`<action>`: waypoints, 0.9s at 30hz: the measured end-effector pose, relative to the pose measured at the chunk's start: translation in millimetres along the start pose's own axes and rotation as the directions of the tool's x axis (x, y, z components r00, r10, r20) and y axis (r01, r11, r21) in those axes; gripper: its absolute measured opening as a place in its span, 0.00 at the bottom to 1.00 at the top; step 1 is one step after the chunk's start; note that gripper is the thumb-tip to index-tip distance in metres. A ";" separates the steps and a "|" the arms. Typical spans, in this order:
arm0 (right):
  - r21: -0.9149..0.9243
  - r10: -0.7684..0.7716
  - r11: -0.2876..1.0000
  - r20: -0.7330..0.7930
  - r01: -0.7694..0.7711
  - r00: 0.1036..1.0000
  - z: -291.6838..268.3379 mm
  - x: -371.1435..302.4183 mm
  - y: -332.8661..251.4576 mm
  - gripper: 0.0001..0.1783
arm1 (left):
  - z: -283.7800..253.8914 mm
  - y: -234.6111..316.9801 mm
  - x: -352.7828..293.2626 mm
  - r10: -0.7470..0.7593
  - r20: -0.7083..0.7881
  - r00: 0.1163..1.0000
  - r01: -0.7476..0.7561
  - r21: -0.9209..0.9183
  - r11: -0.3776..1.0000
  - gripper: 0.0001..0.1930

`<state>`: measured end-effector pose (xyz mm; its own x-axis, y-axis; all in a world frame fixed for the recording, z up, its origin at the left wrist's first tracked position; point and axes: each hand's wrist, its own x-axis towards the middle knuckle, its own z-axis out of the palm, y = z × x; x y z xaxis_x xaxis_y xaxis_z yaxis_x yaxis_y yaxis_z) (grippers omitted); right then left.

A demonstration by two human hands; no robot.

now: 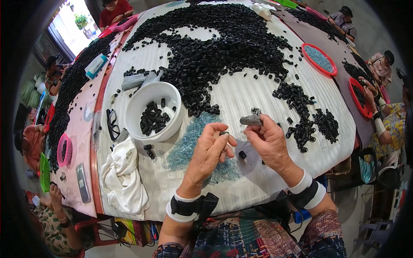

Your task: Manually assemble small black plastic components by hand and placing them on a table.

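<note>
Above the near part of the table, my left hand (pixel 207 150) is closed, with a small dark piece (pixel 223 133) at the tip of its thumb. My right hand (pixel 272 144) is level with it, a short gap apart, fingers pinched together. At its fingertips is a grey, finger-shaped covering (pixel 251 120); whether it is worn or held I cannot tell. Under the hands lies a spread of small clear-blue pieces (pixel 193 137). A short black cylindrical part (pixel 242 155) stands between the wrists. The white bowl (pixel 173 131) left of my hands holds several similar black parts (pixel 152 118).
A large heap of black parts (pixel 215 56) covers the far table. To the left are black-framed glasses (pixel 112 124), a white cloth (pixel 122 176), bundled clear strips (pixel 134 81) and a phone (pixel 83 182). A red basket (pixel 318 59) holds blue pieces. People sit along both side tables.
</note>
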<state>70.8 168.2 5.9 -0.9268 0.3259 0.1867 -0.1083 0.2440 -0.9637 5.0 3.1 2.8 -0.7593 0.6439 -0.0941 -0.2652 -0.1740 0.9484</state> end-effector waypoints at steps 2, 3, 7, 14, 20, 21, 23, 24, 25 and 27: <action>0.013 -0.007 1.000 0.000 0.007 1.000 0.7 -0.2 -2.6 0.07 | 1.1 0.4 0.7 0.015 -0.033 0.999 -0.014 0.038 0.999 0.14; 0.026 -0.015 1.000 0.002 0.015 1.000 0.7 -0.6 -4.5 0.07 | 2.8 3.8 0.5 -0.016 -0.036 0.999 0.015 -0.025 1.000 0.15; 0.038 -0.037 0.999 0.012 0.036 0.999 1.9 -1.5 -14.0 0.08 | 2.1 4.1 1.7 -0.013 -0.051 0.999 0.003 -0.184 0.983 0.16; 0.075 -0.126 0.989 -0.014 0.127 0.992 2.5 -3.7 -21.3 0.10 | 2.4 2.2 0.5 0.076 -0.087 0.993 -0.088 -0.153 0.984 0.13; -0.002 -0.319 0.948 -0.056 0.319 0.946 8.9 1.8 -22.8 0.11 | 5.5 5.5 -3.8 0.066 -0.149 0.987 -0.075 -0.054 0.996 0.11; 0.000 -0.367 0.930 -0.055 0.368 0.929 10.2 2.2 -21.0 0.10 | 6.4 6.4 -4.7 0.079 -0.154 0.985 -0.085 -0.032 0.996 0.10; -0.097 -0.402 0.912 -0.027 0.398 0.915 10.3 2.4 -23.2 0.11 | 7.1 7.1 -5.9 0.092 -0.160 0.983 -0.095 -0.011 0.995 0.10; -0.192 -0.435 0.883 0.005 0.428 0.900 10.5 2.7 -24.2 0.11 | 7.0 7.2 -6.3 0.103 -0.159 0.982 -0.103 0.009 0.995 0.10; -0.192 -0.435 0.883 0.007 0.428 0.901 10.6 3.4 -23.9 0.11 | 7.1 7.2 -6.8 0.113 -0.157 0.981 -0.110 0.029 0.994 0.10; -0.244 -0.481 0.850 -0.003 0.466 0.877 11.7 5.3 -21.1 0.11 | 7.0 6.3 -7.4 0.123 -0.165 0.979 -0.118 0.041 0.992 0.10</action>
<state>64.0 154.1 25.0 -0.7594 0.1707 0.6279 -0.4361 0.5825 -0.6859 13.1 2.5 11.6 -0.8739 0.4854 -0.0256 -0.1494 -0.2182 0.9644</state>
